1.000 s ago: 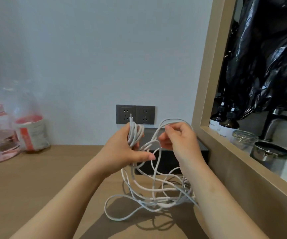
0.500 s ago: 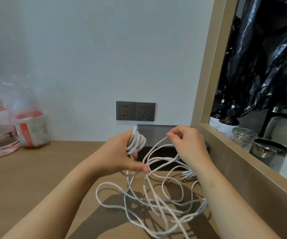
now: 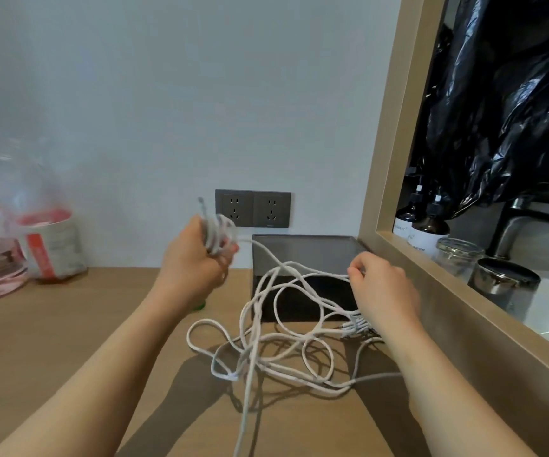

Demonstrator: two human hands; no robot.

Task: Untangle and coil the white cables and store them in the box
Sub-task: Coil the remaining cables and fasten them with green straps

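Two hands work the white cables (image 3: 279, 344): the left hand (image 3: 197, 258) grips a coiled bundle (image 3: 217, 235) raised above the worktop (image 3: 68, 324), the right hand (image 3: 381, 285) pinches one strand beside the black box (image 3: 302, 255), remaining loops tangled below.

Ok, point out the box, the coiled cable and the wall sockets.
box (image 3: 316, 252), head view, grey upper surface.
coiled cable (image 3: 214, 233), head view, loops gripped in the left hand (image 3: 194, 260).
wall sockets (image 3: 235, 208), head view, left plate's face.
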